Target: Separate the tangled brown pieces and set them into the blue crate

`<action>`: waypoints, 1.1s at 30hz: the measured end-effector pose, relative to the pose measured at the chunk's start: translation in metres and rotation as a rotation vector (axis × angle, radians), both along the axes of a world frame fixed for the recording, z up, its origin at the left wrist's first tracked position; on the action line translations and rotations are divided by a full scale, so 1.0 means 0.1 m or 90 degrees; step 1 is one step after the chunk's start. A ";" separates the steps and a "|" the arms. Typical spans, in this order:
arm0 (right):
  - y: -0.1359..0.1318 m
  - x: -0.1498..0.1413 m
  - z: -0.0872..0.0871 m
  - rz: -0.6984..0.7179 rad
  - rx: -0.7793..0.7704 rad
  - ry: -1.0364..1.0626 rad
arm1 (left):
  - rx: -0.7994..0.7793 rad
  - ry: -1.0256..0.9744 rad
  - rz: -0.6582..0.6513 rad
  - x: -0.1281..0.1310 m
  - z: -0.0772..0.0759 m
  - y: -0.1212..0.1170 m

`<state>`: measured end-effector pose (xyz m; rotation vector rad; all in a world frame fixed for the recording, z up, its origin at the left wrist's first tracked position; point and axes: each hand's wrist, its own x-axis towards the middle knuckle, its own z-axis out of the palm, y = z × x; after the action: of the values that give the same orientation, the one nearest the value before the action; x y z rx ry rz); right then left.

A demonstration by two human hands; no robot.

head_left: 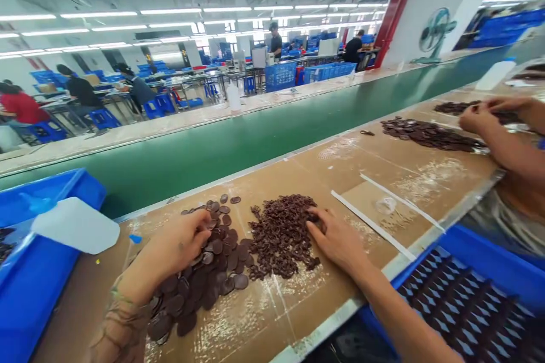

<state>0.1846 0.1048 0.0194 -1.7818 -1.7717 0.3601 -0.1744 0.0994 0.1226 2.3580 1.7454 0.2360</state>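
Observation:
My left hand [181, 238] rests over a spread pile of flat, dark brown oval discs [193, 289]. Its fingers are curled down toward the discs, and whatever lies in their grip is hidden. To the right of the discs is a heap of small, dark brown, curly-looking pieces [279, 232]. My right hand [338, 238] reaches to the right edge of this heap, thumb and forefinger apart at the small pieces. Both piles lie on the brown work surface [238, 329], and the discs meet the heap's left edge.
A white bottle [76, 226] leans on a blue bin [19, 283] at left. Rows of dark parts fill another blue bin [472, 306] at lower right. A green conveyor belt [255, 136] runs behind. At right, a co-worker's hands [489, 116] work above dark piles.

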 end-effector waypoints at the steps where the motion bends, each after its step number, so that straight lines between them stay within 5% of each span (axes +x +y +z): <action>1: -0.01 0.02 -0.02 -0.004 -0.004 -0.002 | 0.001 -0.003 0.004 0.01 -0.03 0.02; 6: -0.03 0.09 -0.10 -0.006 -0.020 0.015 | 0.039 -0.020 0.006 0.32 -0.21 0.24; 11: -0.01 0.14 -0.06 -0.021 0.033 0.177 | 0.032 0.036 -0.025 0.59 -0.37 0.68; 16: -0.05 0.15 0.02 -0.009 0.062 0.363 | -0.002 0.096 0.015 0.66 -0.47 1.11; 21: -0.06 0.15 -0.04 -0.007 0.047 0.441 | -0.022 0.082 0.037 0.66 -0.53 1.26; 26: -0.05 0.13 -0.09 0.027 0.031 0.531 | 0.004 -0.030 0.027 0.74 -0.36 1.05; 30: -0.08 0.12 -0.03 0.041 0.031 0.576 | 0.032 -0.211 -0.008 1.02 -0.20 0.47; 33: -0.13 0.14 0.04 0.042 0.043 0.594 | -0.037 -0.344 -0.078 1.32 -0.24 -0.02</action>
<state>0.1986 0.0920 0.0230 -1.1816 -1.1374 0.9568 -0.0422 0.0971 0.0984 2.0858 1.3280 0.7138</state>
